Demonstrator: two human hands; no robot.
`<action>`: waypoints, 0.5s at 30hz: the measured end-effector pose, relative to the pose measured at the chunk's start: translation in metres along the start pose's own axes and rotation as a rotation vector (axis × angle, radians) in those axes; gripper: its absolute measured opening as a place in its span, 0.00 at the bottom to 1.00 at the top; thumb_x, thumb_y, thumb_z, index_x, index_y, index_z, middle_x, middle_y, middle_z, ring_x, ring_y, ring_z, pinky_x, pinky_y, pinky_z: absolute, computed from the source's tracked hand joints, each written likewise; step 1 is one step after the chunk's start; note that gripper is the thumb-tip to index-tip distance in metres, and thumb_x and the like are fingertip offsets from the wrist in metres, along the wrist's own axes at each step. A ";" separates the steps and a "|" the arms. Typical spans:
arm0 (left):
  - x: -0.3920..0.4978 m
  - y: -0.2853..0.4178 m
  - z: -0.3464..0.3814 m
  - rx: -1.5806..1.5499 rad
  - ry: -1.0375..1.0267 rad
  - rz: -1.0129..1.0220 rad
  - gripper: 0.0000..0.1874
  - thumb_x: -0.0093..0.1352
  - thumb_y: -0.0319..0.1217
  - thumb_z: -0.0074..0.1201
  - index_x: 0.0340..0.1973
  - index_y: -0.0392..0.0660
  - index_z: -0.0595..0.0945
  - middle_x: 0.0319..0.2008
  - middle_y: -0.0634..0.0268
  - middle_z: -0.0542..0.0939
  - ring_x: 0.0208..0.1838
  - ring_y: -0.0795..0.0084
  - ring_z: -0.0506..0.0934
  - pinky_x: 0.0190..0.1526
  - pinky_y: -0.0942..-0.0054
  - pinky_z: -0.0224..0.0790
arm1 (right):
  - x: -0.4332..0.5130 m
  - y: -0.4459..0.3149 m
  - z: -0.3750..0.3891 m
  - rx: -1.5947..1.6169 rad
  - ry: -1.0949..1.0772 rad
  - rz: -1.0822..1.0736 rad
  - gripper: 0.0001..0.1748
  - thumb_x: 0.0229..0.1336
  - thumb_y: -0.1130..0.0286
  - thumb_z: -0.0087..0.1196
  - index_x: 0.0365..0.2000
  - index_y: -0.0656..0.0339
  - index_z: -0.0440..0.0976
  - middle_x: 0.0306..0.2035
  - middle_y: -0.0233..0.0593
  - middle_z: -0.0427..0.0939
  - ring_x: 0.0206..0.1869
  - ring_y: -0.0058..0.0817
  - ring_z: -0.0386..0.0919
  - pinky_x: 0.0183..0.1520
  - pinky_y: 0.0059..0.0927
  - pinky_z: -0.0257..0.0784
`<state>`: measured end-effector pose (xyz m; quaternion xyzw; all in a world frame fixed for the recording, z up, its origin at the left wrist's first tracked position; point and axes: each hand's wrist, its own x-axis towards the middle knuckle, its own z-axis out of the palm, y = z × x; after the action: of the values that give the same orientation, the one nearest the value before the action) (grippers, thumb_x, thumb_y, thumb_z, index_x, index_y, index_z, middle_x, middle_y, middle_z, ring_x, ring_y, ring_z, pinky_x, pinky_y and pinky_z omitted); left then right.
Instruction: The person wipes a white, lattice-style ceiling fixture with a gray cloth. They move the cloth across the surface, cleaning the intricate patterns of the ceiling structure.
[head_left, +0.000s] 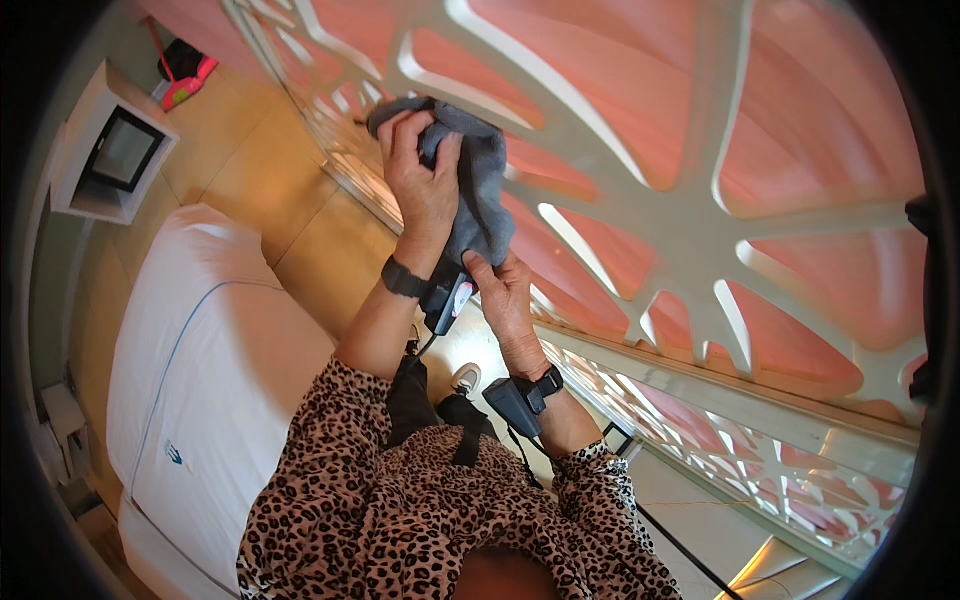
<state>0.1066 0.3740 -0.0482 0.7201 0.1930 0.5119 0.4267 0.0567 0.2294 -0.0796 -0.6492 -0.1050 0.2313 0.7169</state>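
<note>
My left hand (421, 176) grips the upper part of a grey cloth (482, 184), its fingers bent into the bunched fabric. The cloth lies at the edge of a white cut-out lattice panel (701, 176); whether it presses on the panel is hard to tell. Lower down, my right hand (506, 292) pinches the cloth's bottom end between thumb and fingers. Both wrists wear black straps with box-shaped devices (513, 405). Pink fabric (817, 112) shows through the panel's openings.
At the left stands a bed or padded table (202, 360) under a white sheet with a blue line. Beyond it are a white box-shaped fixture (112, 142) and a pink dustpan (187, 84) on the tan tile floor (240, 161). A black cable (686, 547) runs at lower right.
</note>
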 end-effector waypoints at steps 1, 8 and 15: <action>-0.006 -0.001 0.003 -0.039 -0.038 -0.012 0.13 0.57 0.21 0.56 0.38 0.39 0.75 0.39 0.55 0.72 0.42 0.55 0.72 0.46 0.66 0.65 | 0.003 0.006 -0.003 0.010 0.021 0.023 0.09 0.58 0.71 0.52 0.34 0.67 0.72 0.21 0.28 0.73 0.21 0.13 0.68 0.24 0.18 0.65; -0.077 0.029 -0.005 -0.169 -0.237 0.094 0.13 0.55 0.17 0.53 0.36 0.38 0.76 0.36 0.56 0.75 0.40 0.57 0.75 0.44 0.67 0.68 | -0.041 0.044 -0.033 0.067 0.024 0.167 0.05 0.58 0.72 0.50 0.31 0.65 0.72 0.21 0.28 0.72 0.24 0.14 0.69 0.27 0.19 0.66; -0.093 0.062 0.023 -0.044 -0.208 0.312 0.13 0.56 0.19 0.56 0.37 0.41 0.79 0.36 0.59 0.73 0.40 0.58 0.72 0.39 0.65 0.67 | -0.058 0.044 -0.072 0.044 0.145 0.108 0.08 0.59 0.70 0.51 0.30 0.65 0.72 0.19 0.31 0.73 0.20 0.16 0.69 0.24 0.19 0.66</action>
<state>0.0804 0.2625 -0.0537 0.7808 0.0225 0.4988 0.3755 0.0302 0.1407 -0.1242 -0.6530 -0.0126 0.2243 0.7233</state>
